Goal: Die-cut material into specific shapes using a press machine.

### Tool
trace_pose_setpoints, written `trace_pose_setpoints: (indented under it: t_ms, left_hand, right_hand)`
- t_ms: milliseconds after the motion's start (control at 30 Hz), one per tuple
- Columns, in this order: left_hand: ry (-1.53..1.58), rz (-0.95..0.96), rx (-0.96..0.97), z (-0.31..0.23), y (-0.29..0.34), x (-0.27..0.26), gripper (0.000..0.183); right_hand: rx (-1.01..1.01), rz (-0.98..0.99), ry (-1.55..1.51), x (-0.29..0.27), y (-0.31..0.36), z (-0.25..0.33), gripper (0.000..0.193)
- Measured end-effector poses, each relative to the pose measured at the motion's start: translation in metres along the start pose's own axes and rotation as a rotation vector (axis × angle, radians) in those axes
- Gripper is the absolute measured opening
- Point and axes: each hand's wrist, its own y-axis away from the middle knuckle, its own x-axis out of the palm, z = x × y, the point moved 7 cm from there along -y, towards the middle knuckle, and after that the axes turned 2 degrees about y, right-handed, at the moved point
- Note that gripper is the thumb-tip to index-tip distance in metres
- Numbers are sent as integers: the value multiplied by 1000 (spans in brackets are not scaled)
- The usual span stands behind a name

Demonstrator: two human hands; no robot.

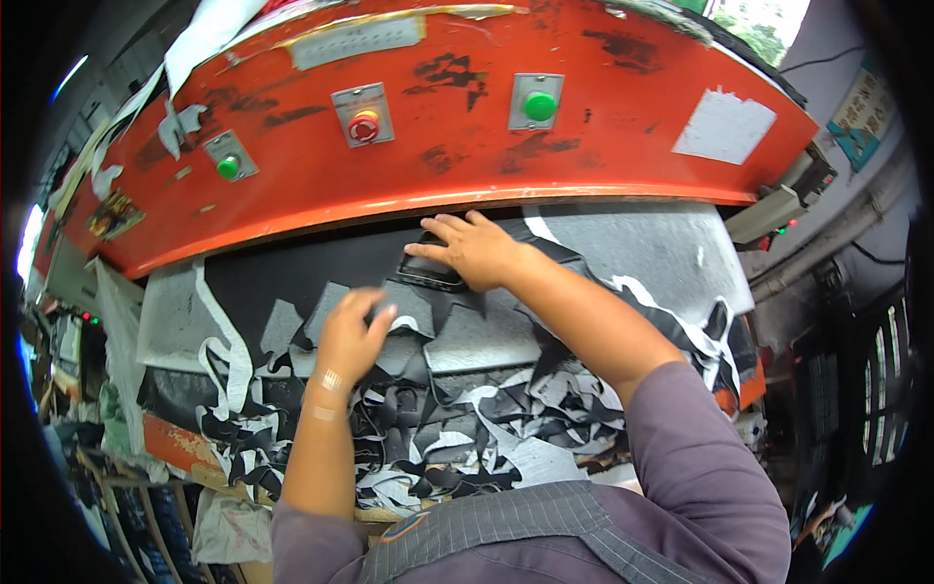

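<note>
Under my right hand (pixel 477 251) is a dark, hollow frame that looks like a cutting die (pixel 433 275). My fingers spread over its far side and grip it; the palm hides part of it. The die rests on a black sheet of material (pixel 292 248) below the press's front edge. My left hand (pixel 352 331), slightly blurred, hovers nearer to me, thumb apart from the bent fingers, nothing plainly held. Beneath and beside it lie grey cut pieces (pixel 482 336) with pointed edges.
An orange press head (pixel 448 127) spans the far side, with green buttons (pixel 538 105) and a red button (pixel 364 125). Pale worn board (pixel 647 253) shows at right. Black and white scraps (pixel 525 453) heap along the near edge; white strips (pixel 226 331) hang at left.
</note>
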Motion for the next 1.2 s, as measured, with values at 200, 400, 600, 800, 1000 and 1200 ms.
trace_pose_setpoints:
  t_ms: [200, 400, 600, 800, 1000, 1200]
  left_hand:
    - [-506, 59, -95, 80, -11, 57, 50]
    - [-443, 82, -141, 78, -12, 56, 55]
    - [-306, 313, -184, 31, -13, 60, 66]
    - [473, 368, 67, -95, 24, 108, 78]
    - [270, 220, -137, -36, 62, 79, 20]
    - [179, 960, -43, -18, 128, 39, 62]
  right_hand:
    - [-122, 155, -183, 21, -34, -21, 94]
    - [17, -69, -816, 28, 65, -63, 80]
    - [405, -192, -1739, 69, 197, -41, 80]
    - [305, -134, -1740, 33, 187, 16, 73]
    - [137, -73, -989, 1, 132, 39, 59]
    - [-11, -84, -587, -14, 23, 24, 48]
